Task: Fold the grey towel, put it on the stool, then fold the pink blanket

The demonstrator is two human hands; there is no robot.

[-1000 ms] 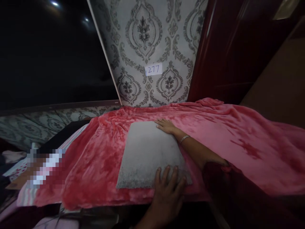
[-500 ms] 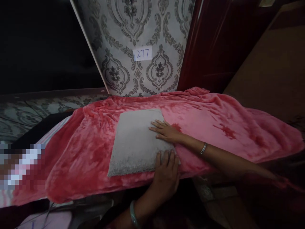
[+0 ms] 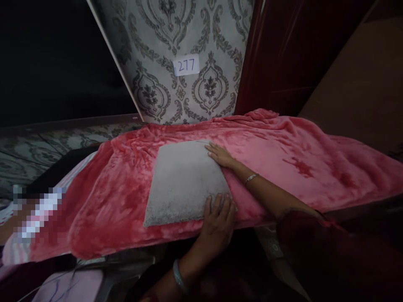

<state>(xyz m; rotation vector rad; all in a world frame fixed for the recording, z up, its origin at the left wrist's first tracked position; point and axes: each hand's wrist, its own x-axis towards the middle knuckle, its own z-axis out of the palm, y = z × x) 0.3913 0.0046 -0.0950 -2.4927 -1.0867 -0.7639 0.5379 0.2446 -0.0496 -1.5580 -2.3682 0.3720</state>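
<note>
Currently: grey pad point(image 3: 184, 180) flat on pink blanket point(image 3: 283, 163), centre | left hand point(image 3: 217, 222) open, palm pressing its 5 o'clock corner | right hand point(image 3: 222, 156) open, flat on 1 o'clock edge | neither grips; advise even palm pressure, avoid bunching blanket.

Grey folded cloth point(image 3: 184, 180) — a flat, fuzzy rectangle — lies spread on the pink blanket point(image 3: 283, 155), its near right corner under fingers.

A wall point(image 3: 176, 37) with grey curly patterns is seen at the back, and a small paper label point(image 3: 186, 66) is stuck on it. A dark red door point(image 3: 283, 54) is seen beside it. The room is dimly lit.
</note>
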